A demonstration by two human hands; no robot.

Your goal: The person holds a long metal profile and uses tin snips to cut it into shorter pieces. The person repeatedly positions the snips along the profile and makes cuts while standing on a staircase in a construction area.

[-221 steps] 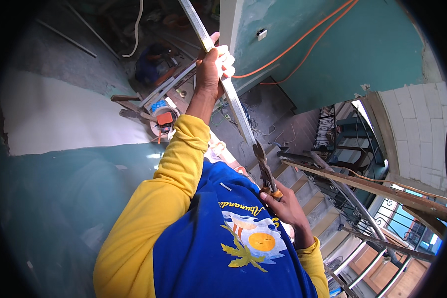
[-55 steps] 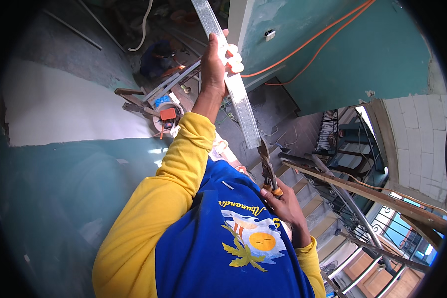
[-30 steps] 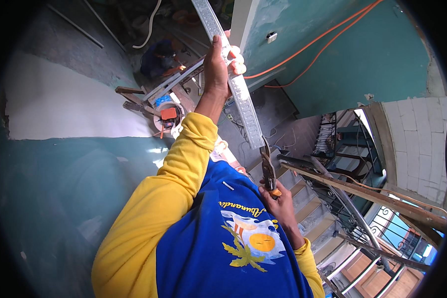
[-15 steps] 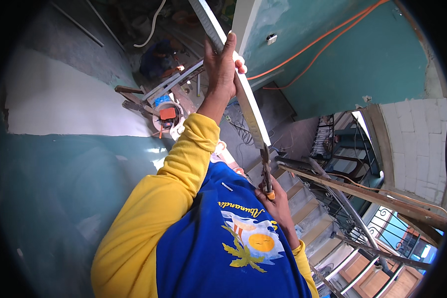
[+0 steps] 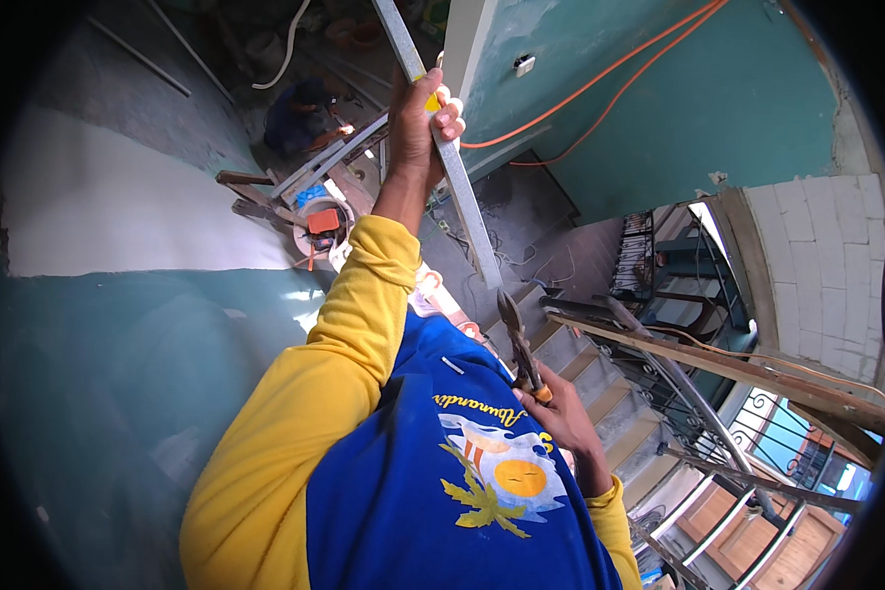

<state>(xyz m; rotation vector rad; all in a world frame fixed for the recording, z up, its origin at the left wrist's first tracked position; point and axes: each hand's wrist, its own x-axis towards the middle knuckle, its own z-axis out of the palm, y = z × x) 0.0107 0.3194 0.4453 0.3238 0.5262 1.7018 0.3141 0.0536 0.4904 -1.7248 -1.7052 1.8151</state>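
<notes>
My left hand [image 5: 421,123] is raised, its fingers wrapped round a long grey metal channel [image 5: 465,202] with a yellow mark beneath the thumb. The strip slants from the top of the view down to a cut-looking lower end. Lower down, in front of my blue shirt, my right hand [image 5: 563,411] grips dark tin snips [image 5: 518,344] with orange handle ends. Their jaws point up toward the channel's lower end, with a small gap between them. The far end of the channel runs out of view at the top.
Stairs [image 5: 600,379] descend at the right beside a wooden beam [image 5: 718,364] and metal railings. A bucket [image 5: 317,236] with tools stands by a wooden bench at the left. Another person [image 5: 300,118] crouches farther off. An orange cable [image 5: 600,88] hangs along the teal wall.
The snips have come off the channel's lower end, leaving a gap. The channel has shifted left and turned, now showing a grey face. My left hand has moved slightly left with it.
</notes>
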